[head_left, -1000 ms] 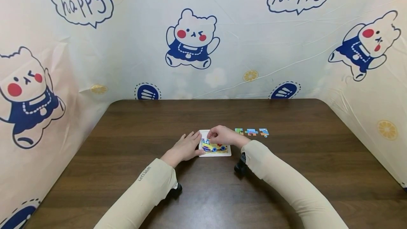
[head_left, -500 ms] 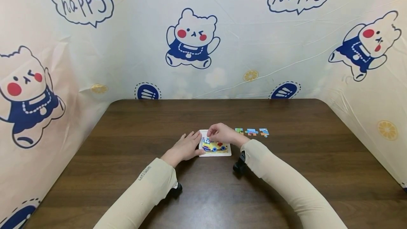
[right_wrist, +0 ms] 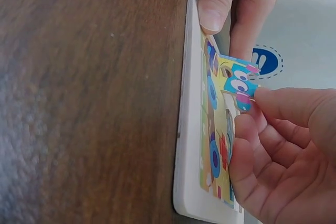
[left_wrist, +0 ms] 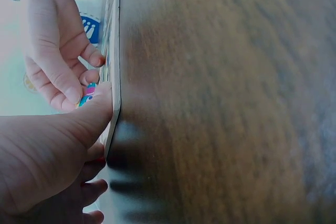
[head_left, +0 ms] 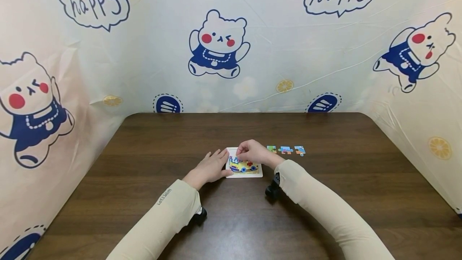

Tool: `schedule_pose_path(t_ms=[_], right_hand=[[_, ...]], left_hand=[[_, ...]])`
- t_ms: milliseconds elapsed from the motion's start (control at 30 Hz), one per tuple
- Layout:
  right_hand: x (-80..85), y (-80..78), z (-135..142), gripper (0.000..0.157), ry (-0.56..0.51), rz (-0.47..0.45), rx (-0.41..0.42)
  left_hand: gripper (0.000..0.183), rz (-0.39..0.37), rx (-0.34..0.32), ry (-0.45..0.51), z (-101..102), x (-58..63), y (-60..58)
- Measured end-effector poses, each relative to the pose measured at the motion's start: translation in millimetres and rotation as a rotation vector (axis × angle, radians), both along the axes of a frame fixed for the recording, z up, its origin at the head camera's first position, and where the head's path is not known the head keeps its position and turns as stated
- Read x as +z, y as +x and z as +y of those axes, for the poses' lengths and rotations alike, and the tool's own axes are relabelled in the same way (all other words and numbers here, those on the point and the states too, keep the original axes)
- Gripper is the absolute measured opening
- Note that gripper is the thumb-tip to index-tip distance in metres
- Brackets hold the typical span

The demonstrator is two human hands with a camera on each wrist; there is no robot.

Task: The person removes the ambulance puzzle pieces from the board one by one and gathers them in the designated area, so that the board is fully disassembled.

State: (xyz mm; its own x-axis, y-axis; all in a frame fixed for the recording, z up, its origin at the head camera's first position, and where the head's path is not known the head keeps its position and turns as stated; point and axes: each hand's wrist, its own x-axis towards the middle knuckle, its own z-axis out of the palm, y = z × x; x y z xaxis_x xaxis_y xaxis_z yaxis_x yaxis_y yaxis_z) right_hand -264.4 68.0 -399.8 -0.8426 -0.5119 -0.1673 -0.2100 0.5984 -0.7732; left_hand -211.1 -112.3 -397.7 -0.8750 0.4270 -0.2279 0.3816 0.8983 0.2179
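A white-rimmed puzzle tray [head_left: 252, 177] lies on the table, with a yellow vehicle picture partly laid in it. My left hand [head_left: 210, 167] rests along the tray's left side, fingers fairly straight and thumb on its near left corner. Over the tray's far part, my right hand [head_left: 254, 152] pinches a jigsaw piece [right_wrist: 240, 83] printed with two cartoon eyes on blue. In the right wrist view that piece is tilted up from the picture, its lower edge close to the laid pieces. Whether it is seated there I cannot tell. My right hand hides the tray's far right part.
Right of the tray on the brown table [head_left: 162, 143] lie three loose pieces: a green one [head_left: 270, 148] partly behind my right wrist, a blue and pink one [head_left: 286, 150] and a blue one [head_left: 299, 149]. A printed curtain [head_left: 274, 51] stands behind the table.
My right hand has risen slightly toward the tray's far side, and the piece's eyes have come into view. My left hand has stayed in place.
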Motion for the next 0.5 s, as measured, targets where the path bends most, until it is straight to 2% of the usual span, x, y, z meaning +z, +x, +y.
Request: schedule_pose_path(t_ms=[500], right_hand=[[-0.7,-0.8,2.6,0.007,-0.043,-0.024,0.001]], left_hand=[[0.070,-0.009,0.010,0.001,0.9,0.9,0.3]])
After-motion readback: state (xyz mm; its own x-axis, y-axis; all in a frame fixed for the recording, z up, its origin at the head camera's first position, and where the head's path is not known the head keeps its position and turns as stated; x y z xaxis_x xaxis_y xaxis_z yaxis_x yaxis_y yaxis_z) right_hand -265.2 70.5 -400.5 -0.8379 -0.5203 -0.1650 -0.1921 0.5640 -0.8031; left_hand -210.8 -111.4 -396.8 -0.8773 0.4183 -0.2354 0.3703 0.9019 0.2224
